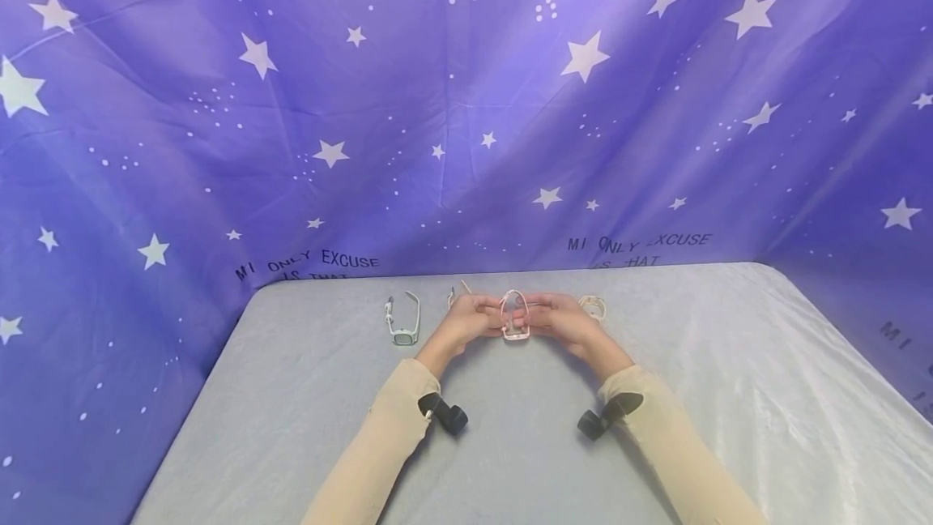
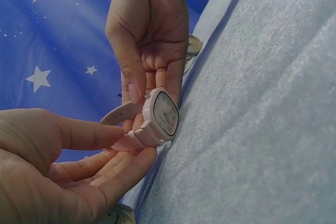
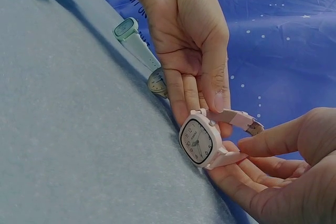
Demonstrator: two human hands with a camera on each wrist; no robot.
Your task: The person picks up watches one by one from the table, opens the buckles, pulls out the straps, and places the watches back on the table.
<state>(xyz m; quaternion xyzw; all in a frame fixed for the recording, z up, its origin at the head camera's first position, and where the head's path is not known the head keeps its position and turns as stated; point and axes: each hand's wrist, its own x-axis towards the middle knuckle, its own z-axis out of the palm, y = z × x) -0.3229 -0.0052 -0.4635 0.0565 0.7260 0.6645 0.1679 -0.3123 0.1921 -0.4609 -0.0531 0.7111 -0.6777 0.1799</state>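
Fingers (image 2: 128, 174) of both hands: clamped on one pink watch (image 3: 197, 139), thumb against fingers, a pinch at each half of its strap (image 3: 228, 159).

Left sleeve (image 1: 372, 444) and right sleeve (image 1: 681, 444): cream, entering at the bottom edge of the head view.

Left wrist unit (image 1: 453, 420) and right wrist unit (image 1: 594, 425): black, one at each cuff.

Surface (image 1: 525, 444): pale grey cloth, filling most of the lower part of the head view.

Left hand (image 1: 466, 321) and right hand (image 1: 564, 321): just below the centre of the frame, turned toward each other.

Pink watch, position: between the hands, case lowermost, strap looping upward in the head view; pale dial, black numerals, dark ring inside the pink case.

Mint-green watch (image 1: 403, 339): on the surface, left of the left hand, apart from it, straps extending toward the top of the frame.

Beige-dialled watch (image 3: 157, 82): behind the left hand, mostly hidden.

Cream watch (image 1: 594, 308): behind the right hand, strap coiled, partly covered.

Backdrop (image 1: 408, 87): violet-blue fabric, white stars and dots, black lettering (image 1: 350, 260) low along the surface's far edge.
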